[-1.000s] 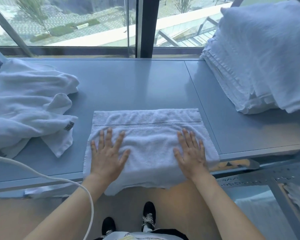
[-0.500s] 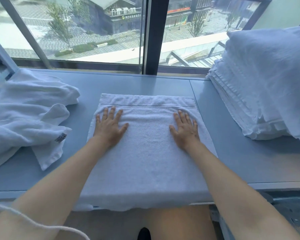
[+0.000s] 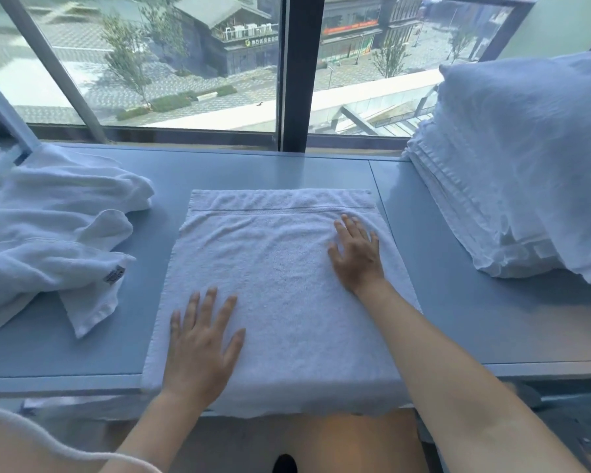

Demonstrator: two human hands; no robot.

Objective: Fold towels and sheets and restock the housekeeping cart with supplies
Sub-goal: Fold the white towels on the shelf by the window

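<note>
1. The left hand (image 3: 198, 346) lies flat, palm down, on the near left part of the towel (image 3: 280, 295), fingers (image 3: 210, 302) straight, spread and pointing away from the person toward the window (image 3: 191, 63); it grasps nothing.
2. The right hand (image 3: 357, 254) lies flat farther out, on the far right part of the towel, just short of the woven band. Its fingers are straight, a little spread, and angled slightly leftward; they too are released, only pressing on the cloth.
3. Both forearms reach forward from the bottom edge of the view, the right one stretched farther than the left.
4. The towel is white and folded to a near-square. It sits in the middle of the blue-grey table (image 3: 458, 302), with its near edge hanging over the table's front edge.
5. Its sides run square to the table front, its slightly longer side runs away from the person, and the band runs left to right along the far end.
6. A loose heap of white towels (image 3: 48, 240) lies on the table to the left, apart from the folded one.
7. A stack of folded white linen (image 3: 512, 186) stands on the right, also apart from it.
8. A white cord (image 3: 31, 435) crosses the lower left corner.
</note>
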